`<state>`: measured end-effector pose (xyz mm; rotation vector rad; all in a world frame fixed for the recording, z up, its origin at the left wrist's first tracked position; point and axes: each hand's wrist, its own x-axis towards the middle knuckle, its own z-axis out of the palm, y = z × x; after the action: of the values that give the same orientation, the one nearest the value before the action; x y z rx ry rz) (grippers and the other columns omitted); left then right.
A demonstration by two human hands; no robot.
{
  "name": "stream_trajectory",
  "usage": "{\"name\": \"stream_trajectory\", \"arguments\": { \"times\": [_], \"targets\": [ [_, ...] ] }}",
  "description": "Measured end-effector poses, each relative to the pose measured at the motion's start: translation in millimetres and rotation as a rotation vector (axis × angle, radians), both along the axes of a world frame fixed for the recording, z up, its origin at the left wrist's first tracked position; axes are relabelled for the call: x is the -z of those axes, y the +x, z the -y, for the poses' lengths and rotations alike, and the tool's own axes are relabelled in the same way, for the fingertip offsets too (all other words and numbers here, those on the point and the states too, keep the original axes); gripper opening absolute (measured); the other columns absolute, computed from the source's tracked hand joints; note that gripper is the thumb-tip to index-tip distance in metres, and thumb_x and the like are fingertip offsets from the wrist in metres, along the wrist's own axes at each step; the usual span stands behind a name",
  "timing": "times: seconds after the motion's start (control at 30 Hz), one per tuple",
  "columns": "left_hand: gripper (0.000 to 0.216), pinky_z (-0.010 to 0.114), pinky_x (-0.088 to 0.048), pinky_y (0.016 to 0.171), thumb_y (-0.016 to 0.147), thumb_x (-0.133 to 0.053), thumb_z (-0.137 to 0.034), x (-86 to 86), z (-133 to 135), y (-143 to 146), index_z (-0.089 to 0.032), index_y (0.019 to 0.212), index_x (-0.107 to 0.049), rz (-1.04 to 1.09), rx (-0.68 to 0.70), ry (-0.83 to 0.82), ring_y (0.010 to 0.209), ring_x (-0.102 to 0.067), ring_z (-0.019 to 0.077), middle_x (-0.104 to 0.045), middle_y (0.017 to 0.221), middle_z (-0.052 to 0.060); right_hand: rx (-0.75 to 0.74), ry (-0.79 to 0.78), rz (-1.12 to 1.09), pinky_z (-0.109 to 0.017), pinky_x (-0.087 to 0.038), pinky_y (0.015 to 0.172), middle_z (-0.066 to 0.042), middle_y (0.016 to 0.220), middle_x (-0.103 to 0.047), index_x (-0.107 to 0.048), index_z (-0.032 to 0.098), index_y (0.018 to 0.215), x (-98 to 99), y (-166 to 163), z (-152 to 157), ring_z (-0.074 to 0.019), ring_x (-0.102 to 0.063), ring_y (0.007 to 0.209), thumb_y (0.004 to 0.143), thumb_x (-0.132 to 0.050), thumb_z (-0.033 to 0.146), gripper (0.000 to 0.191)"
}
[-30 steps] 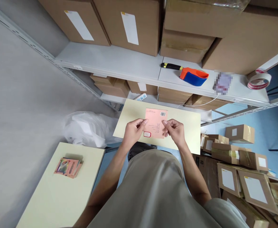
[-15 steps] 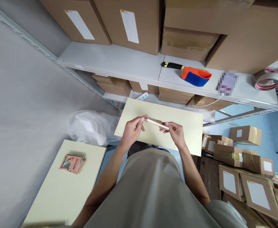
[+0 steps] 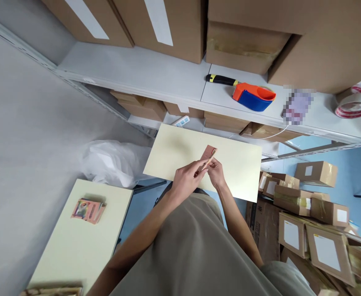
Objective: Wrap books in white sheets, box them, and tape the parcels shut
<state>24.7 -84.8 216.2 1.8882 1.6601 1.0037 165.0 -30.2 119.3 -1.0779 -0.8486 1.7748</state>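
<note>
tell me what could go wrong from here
The pink booklet, held between the left hand and right hand, might bend or slip. The booklet stack on the side table has uneven edges, so a bump could shift it. The orange-and-blue tool near the shelf edge could get knocked off.

Above the smooth, matt central table, the pink booklet looks like paper. Beyond the table, the shelf resembles painted metal, the orange-and-blue tool smooth plastic. Left of the table, thin plastic sheeting crumples; to its right, matt cardboard boxes wear glossy tape.
</note>
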Motion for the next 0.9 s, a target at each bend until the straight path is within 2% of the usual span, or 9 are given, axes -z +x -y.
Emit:
{"name": "stream_trajectory", "arguments": {
  "times": [0.1,0.2,0.27,0.47,0.6,0.77,0.9],
  "targets": [
    [0.032,0.024,-0.06,0.076,0.109,-0.064,-0.032,8.7,-5,-8,-0.032,0.138,-0.078,0.013,-0.006,-0.055,0.081,-0.078,0.0147,-0.087,0.112,0.002,0.026,-0.079,-0.011,-0.039,-0.066,0.085,0.0,0.083,-0.083,-0.074,0.024,0.106,10.9,3,0,-0.0211,-0.078,0.079,0.072,-0.095,0.047,0.046],
    [0.034,0.023,-0.059,0.074,0.109,-0.064,-0.035,26.7,-11,-21,-0.034,0.14,-0.079,0.103,-0.048,-0.177,0.074,-0.075,0.0137,-0.087,0.114,0.002,0.034,-0.141,0.026,-0.042,-0.067,0.092,-0.003,0.09,-0.085,-0.076,0.023,0.106,26.7,6,3,-0.0212,-0.08,0.082,0.069,-0.099,0.054,0.053],
    [0.036,0.024,-0.06,0.073,0.107,-0.065,-0.039,45.9,-13,-34,-0.032,0.139,-0.08,0.197,-0.098,-0.272,0.072,-0.074,0.0138,-0.087,0.118,0.003,0.028,-0.173,0.086,-0.042,-0.067,0.091,-0.006,0.092,-0.086,-0.078,0.021,0.101,39.3,6,7,-0.0214,-0.079,0.082,0.066,-0.1,0.059,0.056],
    [0.043,0.026,-0.062,0.068,0.101,-0.068,-0.046,119.9,-6,-94,-0.024,0.136,-0.08,0.401,-0.227,-0.49,0.072,-0.074,0.016,-0.084,0.125,0.009,0.001,-0.196,0.31,-0.039,-0.064,0.078,-0.005,0.077,-0.082,-0.078,0.02,0.088,74.3,-12,15,-0.02,-0.073,0.07,0.062,-0.097,0.061,0.052],
    [0.041,0.026,-0.062,0.068,0.095,-0.07,-0.032,156.1,-4,-139,-0.021,0.133,-0.081,0.439,-0.298,-0.603,0.072,-0.076,0.0157,-0.083,0.122,0.01,-0.058,-0.156,0.416,-0.037,-0.062,0.072,-0.006,0.075,-0.081,-0.078,0.02,0.089,90.9,-47,4,-0.0215,-0.073,0.07,0.067,-0.091,0.061,0.047],
    [0.042,0.028,-0.065,0.079,0.091,-0.065,-0.015,173.5,-25,-188,-0.022,0.129,-0.082,0.41,-0.359,-0.616,0.084,-0.08,0.0179,-0.083,0.124,0.008,-0.086,-0.098,0.506,-0.037,-0.065,0.074,-0.008,0.084,-0.084,-0.077,0.02,0.091,110.4,-108,-30,-0.0235,-0.077,0.075,0.074,-0.083,0.06,0.044],
    [0.044,0.03,-0.065,0.093,0.091,-0.062,-0.01,179.4,-57,-227,-0.025,0.125,-0.084,0.327,-0.358,-0.596,0.094,-0.081,0.0195,-0.082,0.133,0.005,-0.154,-0.025,0.654,-0.036,-0.066,0.081,-0.008,0.095,-0.086,-0.079,0.022,0.096,120.6,-151,-63,-0.0267,-0.083,0.089,0.083,-0.076,0.047,0.029]
  ]
}}
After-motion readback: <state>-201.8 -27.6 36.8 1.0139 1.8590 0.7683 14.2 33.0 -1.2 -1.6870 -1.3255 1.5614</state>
